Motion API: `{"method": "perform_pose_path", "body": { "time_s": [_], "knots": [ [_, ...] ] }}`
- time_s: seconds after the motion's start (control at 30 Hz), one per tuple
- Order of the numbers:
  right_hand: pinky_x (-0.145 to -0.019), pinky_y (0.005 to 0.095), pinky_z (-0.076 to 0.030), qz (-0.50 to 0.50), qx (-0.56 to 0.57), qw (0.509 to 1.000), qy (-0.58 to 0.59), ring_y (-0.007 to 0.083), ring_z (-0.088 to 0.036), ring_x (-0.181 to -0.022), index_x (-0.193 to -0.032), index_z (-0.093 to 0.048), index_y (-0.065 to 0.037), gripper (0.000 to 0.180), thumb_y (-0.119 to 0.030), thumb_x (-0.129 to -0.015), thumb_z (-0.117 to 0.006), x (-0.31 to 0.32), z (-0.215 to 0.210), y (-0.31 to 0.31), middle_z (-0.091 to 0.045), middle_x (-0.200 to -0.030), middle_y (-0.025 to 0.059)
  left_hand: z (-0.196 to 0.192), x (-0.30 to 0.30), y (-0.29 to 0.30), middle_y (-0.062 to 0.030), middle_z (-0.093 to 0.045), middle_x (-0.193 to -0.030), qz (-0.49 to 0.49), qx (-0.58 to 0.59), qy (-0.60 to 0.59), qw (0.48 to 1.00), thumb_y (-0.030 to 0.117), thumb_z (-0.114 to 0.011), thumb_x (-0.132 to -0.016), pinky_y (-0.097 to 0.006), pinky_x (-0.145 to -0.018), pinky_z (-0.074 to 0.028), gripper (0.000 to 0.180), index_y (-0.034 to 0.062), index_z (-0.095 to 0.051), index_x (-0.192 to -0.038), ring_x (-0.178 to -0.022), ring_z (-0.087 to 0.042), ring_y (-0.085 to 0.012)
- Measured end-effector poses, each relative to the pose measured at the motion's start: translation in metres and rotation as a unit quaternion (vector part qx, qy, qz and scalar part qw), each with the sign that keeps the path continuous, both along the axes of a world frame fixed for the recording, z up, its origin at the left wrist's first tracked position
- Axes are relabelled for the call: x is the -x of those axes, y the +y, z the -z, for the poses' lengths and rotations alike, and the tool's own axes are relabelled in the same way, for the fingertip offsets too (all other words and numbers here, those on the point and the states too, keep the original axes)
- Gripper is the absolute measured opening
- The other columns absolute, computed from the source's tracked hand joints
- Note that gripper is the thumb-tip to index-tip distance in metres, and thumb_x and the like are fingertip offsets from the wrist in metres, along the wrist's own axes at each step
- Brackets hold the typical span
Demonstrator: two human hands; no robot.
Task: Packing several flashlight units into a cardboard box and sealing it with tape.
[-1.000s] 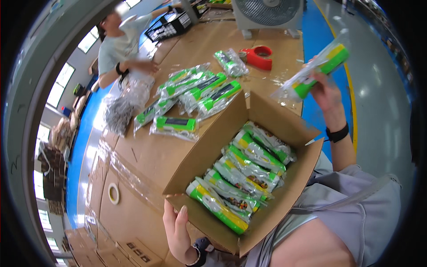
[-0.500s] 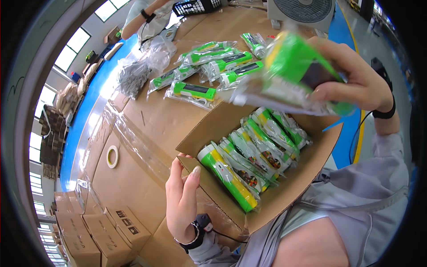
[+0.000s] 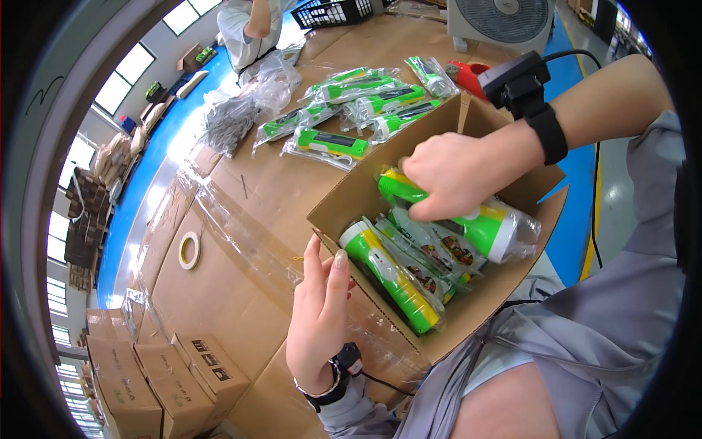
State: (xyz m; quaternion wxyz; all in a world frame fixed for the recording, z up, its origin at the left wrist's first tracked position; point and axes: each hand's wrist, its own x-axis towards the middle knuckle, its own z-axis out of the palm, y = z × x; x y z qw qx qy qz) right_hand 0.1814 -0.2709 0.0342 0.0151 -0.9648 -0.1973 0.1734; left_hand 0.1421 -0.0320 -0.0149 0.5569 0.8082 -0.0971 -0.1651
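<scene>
An open cardboard box [image 3: 479, 320] holds several flashlights in clear bags. One green, yellow and white flashlight [image 3: 395, 274] lies along its left wall, with others side by side beyond it, partly covered. My right hand [image 3: 453, 172] reaches into the box from the right, its fingers closed round another bagged flashlight [image 3: 491, 233] that lies across those inside. How far this one rests on them is hidden. At the box's left wall, my left hand [image 3: 318, 314] holds the edge, thumb and fingers against the cardboard.
Several bagged flashlights [image 3: 333, 143] lie beyond the box, near a bundle of grey cords [image 3: 227, 121]. A tape roll [image 3: 189, 251] is at left. Cartons [image 3: 172, 380] stand lower left. A fan [image 3: 504, 18], a black basket [image 3: 330, 13] and another person [image 3: 245, 29] are at the back.
My right hand has swung down and left from above the box's far right side, bringing the bagged flashlight inside. My left hand stays at the box edge.
</scene>
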Motion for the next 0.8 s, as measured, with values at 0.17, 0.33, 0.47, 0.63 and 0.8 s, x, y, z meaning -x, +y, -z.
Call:
{"method": "perform_pose_path", "body": {
  "time_s": [0.17, 0.33, 0.47, 0.63, 0.8],
  "knots": [
    [-0.063, 0.0461, -0.053, 0.031, -0.085, 0.995, 0.037, 0.0405, -0.063, -0.067, -0.086, -0.05, 0.014, 0.054, -0.04, -0.086, -0.055, 0.013, 0.031, 0.024, -0.062, -0.068, 0.0243, -0.002, -0.002, -0.002, -0.0183, -0.065, -0.092, 0.017, 0.027, 0.034, 0.999, 0.031, -0.046, -0.097, -0.029, -0.075, -0.048, 0.066, -0.0119, -0.02, -0.14, -0.078, -0.06, -0.0188],
    [-0.076, 0.0415, -0.051, 0.044, -0.136, 0.971, 0.189, 0.0362, -0.065, -0.085, -0.103, -0.046, 0.014, 0.061, -0.046, -0.09, -0.049, 0.007, 0.027, 0.022, -0.064, -0.087, 0.0272, 0.002, -0.002, 0.008, -0.0145, -0.061, -0.098, 0.03, 0.001, 0.025, 0.999, 0.035, -0.04, -0.099, -0.029, -0.074, -0.052, 0.06, -0.0059, -0.025, -0.14, -0.081, -0.065, -0.0196],
    [-0.063, 0.034, -0.052, 0.079, -0.173, 0.898, 0.397, 0.0213, -0.065, -0.068, -0.109, -0.041, 0.007, 0.05, -0.039, -0.094, -0.052, 0.013, 0.018, -0.007, -0.063, -0.081, 0.0168, 0.002, -0.003, 0.001, -0.0156, -0.062, -0.101, 0.068, 0.013, 0.015, 0.997, 0.034, -0.041, -0.099, -0.03, -0.075, -0.053, 0.057, -0.0059, -0.027, -0.138, -0.082, -0.065, -0.0214],
    [-0.062, 0.0325, -0.052, 0.106, -0.279, 0.871, 0.389, 0.0192, -0.065, -0.069, -0.101, -0.038, 0.005, 0.046, -0.036, -0.094, -0.056, 0.023, 0.038, 0.008, -0.062, -0.082, 0.0151, -0.002, 0.002, 0.002, -0.0244, -0.064, -0.106, 0.029, 0.075, 0.05, 0.996, 0.03, -0.05, -0.096, -0.031, -0.077, -0.049, 0.069, -0.0146, -0.019, -0.138, -0.084, -0.062, -0.0206],
    [-0.057, 0.0312, -0.052, 0.148, -0.193, 0.893, 0.378, 0.0195, -0.065, -0.064, -0.099, -0.038, 0.006, 0.044, -0.033, -0.093, -0.056, 0.016, 0.043, 0.023, -0.064, -0.075, 0.0142, 0.008, -0.003, 0.001, -0.0259, -0.064, -0.105, 0.041, 0.007, 0.017, 0.999, 0.03, -0.05, -0.095, -0.028, -0.076, -0.048, 0.071, -0.0177, -0.017, -0.137, -0.083, -0.063, -0.0219]
  ]
}}
